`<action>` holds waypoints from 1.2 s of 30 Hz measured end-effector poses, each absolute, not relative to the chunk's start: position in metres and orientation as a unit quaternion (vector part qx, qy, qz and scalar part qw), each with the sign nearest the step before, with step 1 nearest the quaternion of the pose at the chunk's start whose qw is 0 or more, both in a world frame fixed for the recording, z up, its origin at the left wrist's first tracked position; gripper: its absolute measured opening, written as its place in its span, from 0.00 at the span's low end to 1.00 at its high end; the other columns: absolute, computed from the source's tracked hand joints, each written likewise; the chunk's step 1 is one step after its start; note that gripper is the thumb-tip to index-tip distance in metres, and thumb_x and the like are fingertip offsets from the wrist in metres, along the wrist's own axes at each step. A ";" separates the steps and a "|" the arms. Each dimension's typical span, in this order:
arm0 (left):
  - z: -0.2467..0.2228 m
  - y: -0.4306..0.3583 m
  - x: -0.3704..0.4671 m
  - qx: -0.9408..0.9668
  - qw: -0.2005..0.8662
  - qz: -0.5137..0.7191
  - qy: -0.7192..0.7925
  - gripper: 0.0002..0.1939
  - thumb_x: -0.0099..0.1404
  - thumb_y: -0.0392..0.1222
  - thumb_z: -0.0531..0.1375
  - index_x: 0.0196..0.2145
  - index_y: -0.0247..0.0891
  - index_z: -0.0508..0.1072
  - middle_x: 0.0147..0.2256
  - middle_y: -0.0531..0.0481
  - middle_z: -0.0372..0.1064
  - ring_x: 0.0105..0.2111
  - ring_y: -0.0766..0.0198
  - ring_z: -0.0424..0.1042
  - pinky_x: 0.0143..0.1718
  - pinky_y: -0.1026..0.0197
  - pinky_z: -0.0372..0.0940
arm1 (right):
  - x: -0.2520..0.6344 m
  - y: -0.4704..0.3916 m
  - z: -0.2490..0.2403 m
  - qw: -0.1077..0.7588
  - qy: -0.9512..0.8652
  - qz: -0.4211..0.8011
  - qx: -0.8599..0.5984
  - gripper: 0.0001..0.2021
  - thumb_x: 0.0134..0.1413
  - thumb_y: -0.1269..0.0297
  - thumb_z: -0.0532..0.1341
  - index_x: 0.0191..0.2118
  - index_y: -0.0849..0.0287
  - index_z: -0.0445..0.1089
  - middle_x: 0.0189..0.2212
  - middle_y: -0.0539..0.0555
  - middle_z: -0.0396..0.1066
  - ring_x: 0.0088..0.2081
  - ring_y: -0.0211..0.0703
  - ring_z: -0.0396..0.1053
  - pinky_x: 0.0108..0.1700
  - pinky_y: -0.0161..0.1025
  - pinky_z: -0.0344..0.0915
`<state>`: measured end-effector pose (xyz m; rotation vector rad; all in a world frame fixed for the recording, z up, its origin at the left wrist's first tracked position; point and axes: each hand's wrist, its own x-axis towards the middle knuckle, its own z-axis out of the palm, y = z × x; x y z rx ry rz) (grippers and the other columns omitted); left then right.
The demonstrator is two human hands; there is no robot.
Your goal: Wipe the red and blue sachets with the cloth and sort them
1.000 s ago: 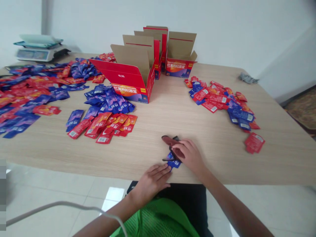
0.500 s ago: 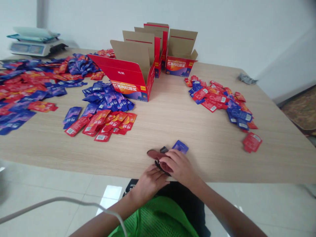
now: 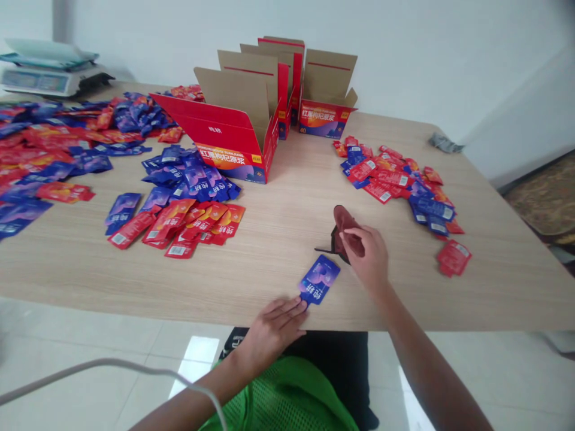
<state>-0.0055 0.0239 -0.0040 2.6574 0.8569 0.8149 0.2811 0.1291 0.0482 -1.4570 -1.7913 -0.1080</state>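
My right hand (image 3: 369,256) is closed on a pair of sunglasses (image 3: 344,220) with reddish-brown lenses and a black frame, thumb and fingers pinching at the lens. One thin black arm of the frame points left, close to the tabletop. Flat on the table near the front edge lies a blue sachet (image 3: 320,278) with a narrow neck. My left hand (image 3: 276,326) rests at the table edge, fingers stretched out, their tips touching the neck of that sachet.
Red and blue sachets lie in a small pile (image 3: 193,221) left of centre, a large heap (image 3: 49,143) at far left and another group (image 3: 395,179) at right. Open cartons (image 3: 233,158) stand behind. A scale (image 3: 49,81) sits at back left, a grey crumpled item (image 3: 444,143) at back right.
My right hand has moved up and right with the sunglasses, away from my left hand. The blue sachet, partly covered before, now shows fully. My left hand stays nearly in place.
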 end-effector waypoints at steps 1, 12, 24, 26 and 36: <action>-0.004 0.024 -0.005 0.908 0.119 0.276 0.294 0.17 0.77 0.43 0.60 0.60 0.37 0.73 0.58 0.45 0.75 0.60 0.59 0.74 0.65 0.53 0.66 | 0.271 0.119 0.052 0.425 -0.705 -0.026 -0.567 0.09 0.66 0.61 0.65 0.50 0.53 0.74 0.48 0.58 0.72 0.50 0.51 0.71 0.55 0.50 0.70; -0.004 0.023 -0.005 0.903 0.141 0.272 0.300 0.17 0.77 0.43 0.61 0.60 0.38 0.73 0.57 0.44 0.76 0.58 0.58 0.75 0.64 0.53 0.67 | 0.235 0.086 0.014 0.311 -0.825 0.060 -0.468 0.09 0.65 0.66 0.64 0.49 0.50 0.76 0.46 0.56 0.75 0.50 0.51 0.71 0.56 0.52 0.72; 0.015 0.021 -0.001 0.922 0.106 0.213 0.306 0.31 0.73 0.62 0.60 0.61 0.36 0.71 0.59 0.39 0.73 0.63 0.53 0.70 0.68 0.50 0.60 | 0.315 0.112 0.050 0.446 -0.625 -0.069 -0.637 0.15 0.66 0.49 0.64 0.47 0.54 0.75 0.44 0.57 0.75 0.45 0.52 0.72 0.53 0.50 0.68; 0.020 0.020 0.002 0.930 0.081 0.189 0.306 0.33 0.73 0.61 0.60 0.65 0.35 0.67 0.66 0.37 0.65 0.68 0.51 0.63 0.69 0.49 0.58 | 0.312 0.092 0.056 0.456 -0.595 -0.058 -0.659 0.18 0.64 0.44 0.64 0.47 0.54 0.76 0.43 0.57 0.75 0.44 0.53 0.73 0.51 0.50 0.68; -0.006 0.003 0.004 0.923 -0.080 0.173 0.334 0.23 0.78 0.44 0.58 0.66 0.39 0.68 0.68 0.46 0.63 0.64 0.56 0.67 0.63 0.56 0.64 | 0.319 0.035 0.024 0.400 -0.453 0.079 -0.793 0.33 0.45 0.24 0.61 0.43 0.48 0.76 0.47 0.61 0.78 0.47 0.72 0.75 0.45 0.61 0.68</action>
